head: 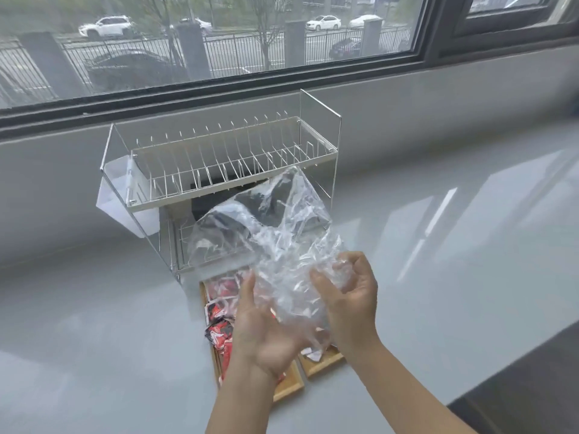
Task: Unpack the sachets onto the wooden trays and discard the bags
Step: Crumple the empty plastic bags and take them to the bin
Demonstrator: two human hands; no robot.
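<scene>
bag between left hand and right hand, over tray rim

Bare hands, bare forearms!
Left hand and right hand uncovered, arms bare clear to frame edge.

No legible writing anywhere; print on the red-and-black packets too blurred to read.

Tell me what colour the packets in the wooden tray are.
The packets are red with black and white markings, shown best in the head view.
</scene>
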